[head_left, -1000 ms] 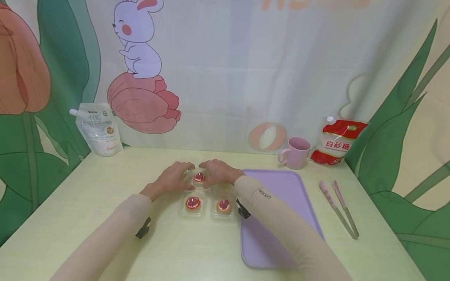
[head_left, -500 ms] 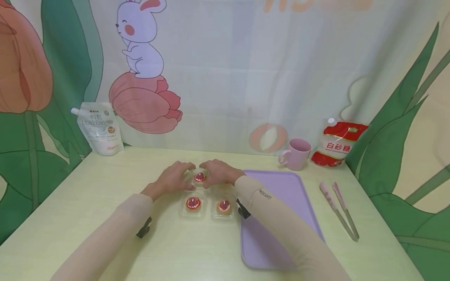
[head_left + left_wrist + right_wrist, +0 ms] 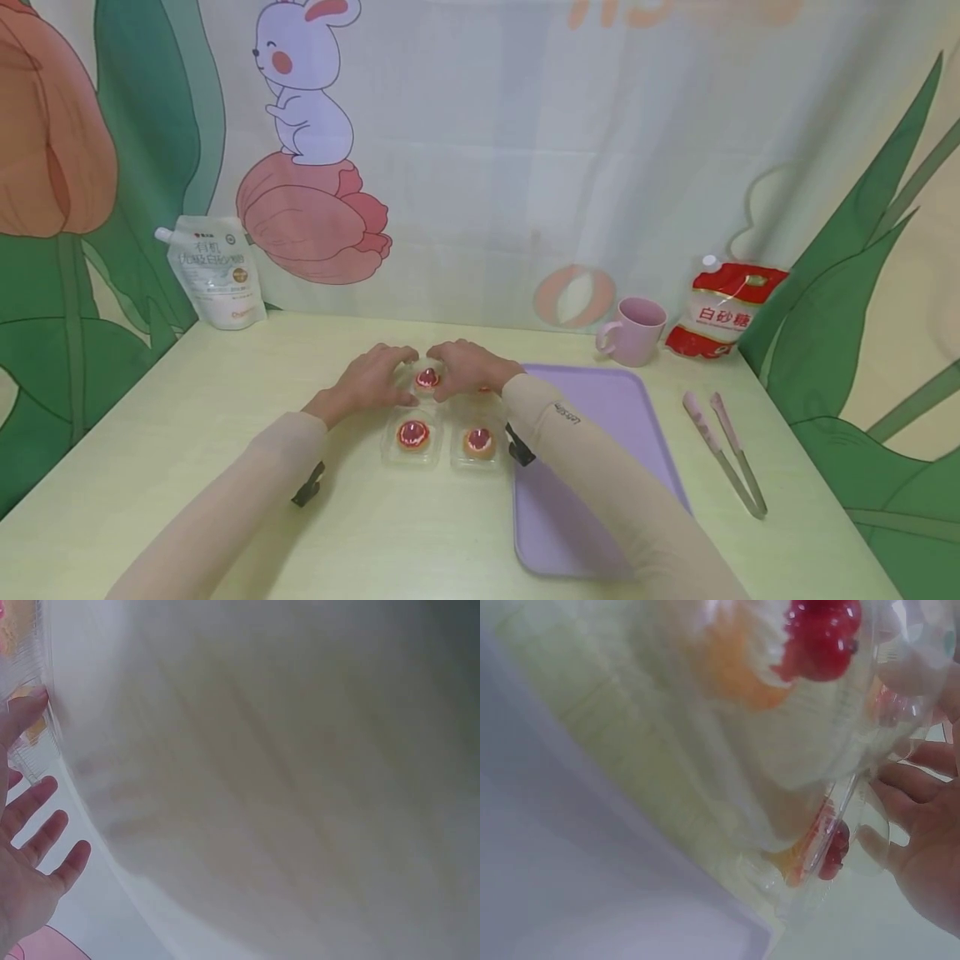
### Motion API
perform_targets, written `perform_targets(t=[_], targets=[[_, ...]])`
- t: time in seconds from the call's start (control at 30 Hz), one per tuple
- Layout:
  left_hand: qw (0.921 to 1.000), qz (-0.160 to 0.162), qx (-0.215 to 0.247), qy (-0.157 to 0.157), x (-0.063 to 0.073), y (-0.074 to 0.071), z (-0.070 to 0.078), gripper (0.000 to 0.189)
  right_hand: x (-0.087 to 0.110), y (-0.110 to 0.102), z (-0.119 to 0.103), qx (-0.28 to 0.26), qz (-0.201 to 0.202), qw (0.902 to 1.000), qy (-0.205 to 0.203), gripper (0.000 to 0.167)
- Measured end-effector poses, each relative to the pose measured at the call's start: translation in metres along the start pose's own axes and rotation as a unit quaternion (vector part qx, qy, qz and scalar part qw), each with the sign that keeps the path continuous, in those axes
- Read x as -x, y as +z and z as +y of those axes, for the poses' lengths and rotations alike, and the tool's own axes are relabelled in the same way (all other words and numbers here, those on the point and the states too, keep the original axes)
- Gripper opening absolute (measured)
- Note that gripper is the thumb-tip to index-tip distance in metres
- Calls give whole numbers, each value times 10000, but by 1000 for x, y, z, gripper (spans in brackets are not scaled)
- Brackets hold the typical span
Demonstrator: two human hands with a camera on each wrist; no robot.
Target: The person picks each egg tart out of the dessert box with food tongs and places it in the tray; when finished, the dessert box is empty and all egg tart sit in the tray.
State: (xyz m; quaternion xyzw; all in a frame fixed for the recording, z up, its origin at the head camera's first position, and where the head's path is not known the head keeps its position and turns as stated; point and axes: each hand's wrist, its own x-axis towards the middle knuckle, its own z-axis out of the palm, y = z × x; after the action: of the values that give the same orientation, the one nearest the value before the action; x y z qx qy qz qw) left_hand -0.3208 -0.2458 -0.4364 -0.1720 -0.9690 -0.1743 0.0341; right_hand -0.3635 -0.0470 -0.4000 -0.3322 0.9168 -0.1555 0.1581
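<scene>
Toward the back of the table, both hands hold a clear plastic cake box with a small red-topped tart inside. My left hand has its thumb and fingers bent around the left side. The right hand holds the opposite side. In the left wrist view, the thumb touches the ribbed plastic while other fingers spread apart. Nearer me sit two similar boxes, a left one and a right one. A further tart is mostly hidden behind the right hand.
A lilac tray lies under my right forearm. Tongs rest at its right. Along the back stand a pink mug, a red-and-white sugar pouch and, far left, a white pouch. A printed curtain hangs behind the table.
The whole head view shifts very slightly. Both hands stay at the same box, and a bit more of the tart behind the right hand shows.
</scene>
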Motion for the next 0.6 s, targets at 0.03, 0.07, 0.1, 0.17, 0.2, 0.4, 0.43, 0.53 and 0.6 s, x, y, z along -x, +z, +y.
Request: perform_targets(t=[0.03,0.07,0.1,0.17,0.2,0.4,0.43,0.53,0.6], targets=[[10000,-6,14,-8,0,0,0,69,0,-1,0,-24,0,10000,-22,72],[10000,-16,28,-18,0,0,0,69,0,-1,0,-46,2,10000,-47,71],[10000,-26,42,-22,-1,0,0,69,0,-2,0,-72,2,9999,-76,69],[10000,-51,53,-20,-1,0,0,69,1,-3,1,-139,-12,9998,-108,65],[10000,-55,54,-12,-1,0,0,69,1,-3,1,-142,-21,9998,-120,64],[10000,-28,-5,28,0,-2,1,69,2,-5,2,-126,-104,9998,-100,66],[10000,-35,-9,19,1,-2,1,70,2,-5,2,-125,-119,9998,-84,67],[10000,-59,-26,1,1,-1,0,71,2,-6,2,-136,-160,9998,-22,69],[10000,-69,-16,-10,2,-1,0,71,3,-6,2,-168,-187,9997,-5,71]])
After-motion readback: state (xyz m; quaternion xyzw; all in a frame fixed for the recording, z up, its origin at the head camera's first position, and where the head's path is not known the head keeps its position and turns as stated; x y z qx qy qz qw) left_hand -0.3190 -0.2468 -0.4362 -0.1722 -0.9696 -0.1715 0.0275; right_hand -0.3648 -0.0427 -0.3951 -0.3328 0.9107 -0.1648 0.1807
